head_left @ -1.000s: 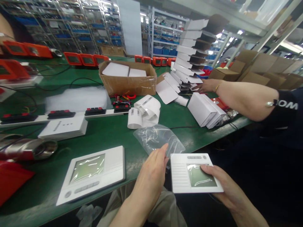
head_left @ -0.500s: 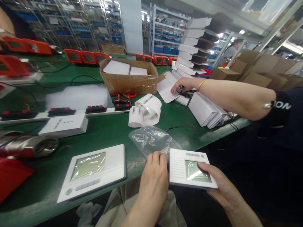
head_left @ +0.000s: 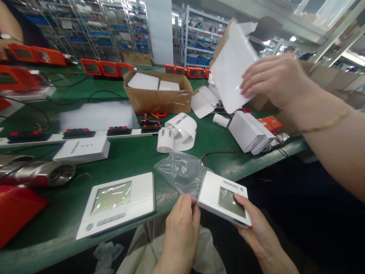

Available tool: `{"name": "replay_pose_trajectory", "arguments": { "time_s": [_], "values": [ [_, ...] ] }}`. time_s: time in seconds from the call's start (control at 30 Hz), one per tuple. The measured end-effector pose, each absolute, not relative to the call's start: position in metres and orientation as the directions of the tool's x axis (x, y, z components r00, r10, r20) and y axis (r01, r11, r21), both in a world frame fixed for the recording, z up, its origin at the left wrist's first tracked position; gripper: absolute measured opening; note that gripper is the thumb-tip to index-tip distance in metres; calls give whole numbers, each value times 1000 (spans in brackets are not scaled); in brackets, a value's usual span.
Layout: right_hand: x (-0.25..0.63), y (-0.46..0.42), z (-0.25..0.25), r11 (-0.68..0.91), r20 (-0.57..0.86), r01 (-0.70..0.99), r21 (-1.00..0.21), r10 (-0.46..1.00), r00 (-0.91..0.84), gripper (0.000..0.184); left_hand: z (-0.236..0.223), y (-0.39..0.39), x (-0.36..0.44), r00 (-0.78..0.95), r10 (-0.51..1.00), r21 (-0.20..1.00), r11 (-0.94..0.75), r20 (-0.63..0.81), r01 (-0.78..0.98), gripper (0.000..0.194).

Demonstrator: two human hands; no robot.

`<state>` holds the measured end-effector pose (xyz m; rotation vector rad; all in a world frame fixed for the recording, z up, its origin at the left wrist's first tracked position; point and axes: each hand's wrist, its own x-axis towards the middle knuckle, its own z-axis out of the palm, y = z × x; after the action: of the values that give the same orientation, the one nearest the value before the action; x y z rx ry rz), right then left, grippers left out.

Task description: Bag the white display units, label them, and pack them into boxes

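My right hand (head_left: pixel 258 228) grips a white controller panel with a small screen (head_left: pixel 224 198), thumb on the screen, just off the bench's near edge. My left hand (head_left: pixel 181 224) is closed, pinching the near edge of a clear plastic bag (head_left: pixel 182 171) that lies on the green bench (head_left: pixel 137 156) and touches the panel's left side. A second white panel with a screen (head_left: pixel 116 203) lies flat on the bench to the left.
A co-worker's hand (head_left: pixel 273 80) at the right holds up a flat white carton (head_left: pixel 230 64). White boxes (head_left: pixel 248 131), curled label strips (head_left: pixel 176 131), a cardboard box (head_left: pixel 158 91), a terminal strip (head_left: pixel 76 133), a steel cylinder (head_left: pixel 37 173) and orange units (head_left: pixel 105 68) crowd the bench.
My left hand closed on the bag's edge and the panel tilted toward the bag. The co-worker lifted a flat carton from the pile up into the air.
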<state>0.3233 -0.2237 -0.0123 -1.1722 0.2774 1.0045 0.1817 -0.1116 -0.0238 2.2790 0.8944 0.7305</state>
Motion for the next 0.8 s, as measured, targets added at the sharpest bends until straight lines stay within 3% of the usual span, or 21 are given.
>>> {"name": "replay_pose_trajectory", "arguments": {
  "time_s": [0.23, 0.4, 0.57, 0.67, 0.8],
  "values": [
    [309, -217, -10, 63, -591, -689, -722, 462, 662, 42, -17, -114, 175, 539, 781, 758, -549, 316, 351, 14],
    [296, -213, -9, 73, -564, -659, -749, 454, 690, 54, -4, -114, 188, 571, 696, 579, -702, 435, 414, 17],
    [290, -212, -8, 83, -520, -613, -786, 446, 728, 53, -1, -107, 200, 732, 577, 439, -798, 362, 413, 17],
    [291, -212, -10, 105, -526, -622, -776, 435, 730, 59, -1, -109, 201, 815, 484, 449, -835, 320, 319, 19],
    [291, -212, -17, 82, -436, -512, -855, 422, 795, 61, -2, -113, 205, 730, 559, 542, -782, 392, 308, 18]
  ]
}}
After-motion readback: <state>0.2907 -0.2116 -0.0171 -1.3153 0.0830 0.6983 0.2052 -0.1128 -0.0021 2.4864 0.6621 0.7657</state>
